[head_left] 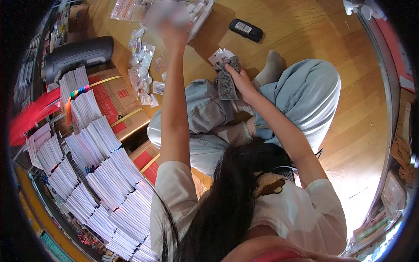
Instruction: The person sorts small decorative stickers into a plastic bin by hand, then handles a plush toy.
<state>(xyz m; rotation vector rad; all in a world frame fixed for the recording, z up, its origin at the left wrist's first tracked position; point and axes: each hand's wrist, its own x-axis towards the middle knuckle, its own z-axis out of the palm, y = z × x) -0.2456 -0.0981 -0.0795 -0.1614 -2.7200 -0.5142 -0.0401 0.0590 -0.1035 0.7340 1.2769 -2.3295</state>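
Observation:
My right hand (240, 81) is closed on a grey fuzzy cloth (226, 83) above my crossed legs. A small clear packet with a white card (220, 56) shows at the cloth's far end. My left hand (169, 19) reaches far forward to a white tray (201, 19); a blur covers it, so its fingers are hidden. Beside that hand lie clear plastic bags (128, 9). Small clear packets (142, 65) are strewn on the wooden floor left of my legs.
A black case with a white label (245, 29) lies on the floor ahead. To my left are a cardboard box (115, 98), a black padded object (78, 56) and rows of stacked booklets (113, 174). A shelf edge (384, 78) curves along the right.

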